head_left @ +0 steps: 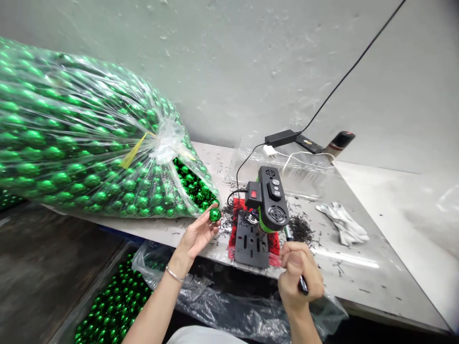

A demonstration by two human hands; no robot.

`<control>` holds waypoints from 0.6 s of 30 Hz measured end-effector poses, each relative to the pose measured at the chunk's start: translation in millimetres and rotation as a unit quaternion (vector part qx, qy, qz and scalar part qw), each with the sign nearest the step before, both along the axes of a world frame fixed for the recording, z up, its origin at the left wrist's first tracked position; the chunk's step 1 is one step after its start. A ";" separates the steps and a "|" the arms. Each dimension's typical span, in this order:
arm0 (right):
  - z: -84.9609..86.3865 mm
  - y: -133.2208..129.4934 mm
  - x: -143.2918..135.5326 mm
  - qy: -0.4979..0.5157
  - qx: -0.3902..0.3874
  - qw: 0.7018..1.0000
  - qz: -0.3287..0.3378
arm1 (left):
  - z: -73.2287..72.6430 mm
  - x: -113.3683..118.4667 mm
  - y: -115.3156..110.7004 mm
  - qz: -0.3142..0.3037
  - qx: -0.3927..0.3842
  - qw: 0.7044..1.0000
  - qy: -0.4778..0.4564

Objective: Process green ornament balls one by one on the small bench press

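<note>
Head view: our left hand (201, 235) pinches a shiny green ball (215, 215) at its fingertips, just beside the opening of a clear bag (167, 141) filled with similar balls. Our right hand (300, 274) is wrapped around the black handle (303, 286) of a machine (272, 198) whose slotted plate (251, 253) rests over a red mat (274, 242). Around it we see dark scraps (301, 229) strewn on the table (358, 282), with white gloves (342, 224) to the right. Loose green balls (111, 306) lie below, at our left.
</note>
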State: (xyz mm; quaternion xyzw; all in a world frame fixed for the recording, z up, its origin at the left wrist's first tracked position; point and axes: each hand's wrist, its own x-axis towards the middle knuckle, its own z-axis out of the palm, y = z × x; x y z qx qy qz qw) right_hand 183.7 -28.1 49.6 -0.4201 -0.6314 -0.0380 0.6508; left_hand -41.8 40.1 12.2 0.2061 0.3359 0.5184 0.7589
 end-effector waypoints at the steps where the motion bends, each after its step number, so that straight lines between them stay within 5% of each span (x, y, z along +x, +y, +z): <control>1: 0.9 -0.2 -0.1 -0.003 -0.001 1.000 0.000 | -1.5 3.0 -1.3 -0.006 -0.016 1.000 -0.018; 10: 3.0 -2.1 0.6 -0.020 -0.005 1.000 0.001 | -4.1 33.9 -10.1 0.049 -0.195 0.967 -0.159; 14: -0.8 1.5 3.3 -0.012 0.002 1.000 0.003 | 5.4 36.3 -12.8 0.067 -0.229 0.957 -0.163; 18: -15.5 -6.9 0.2 0.097 -0.024 0.995 0.013 | 13.7 38.9 -28.0 0.046 -0.194 0.971 -0.133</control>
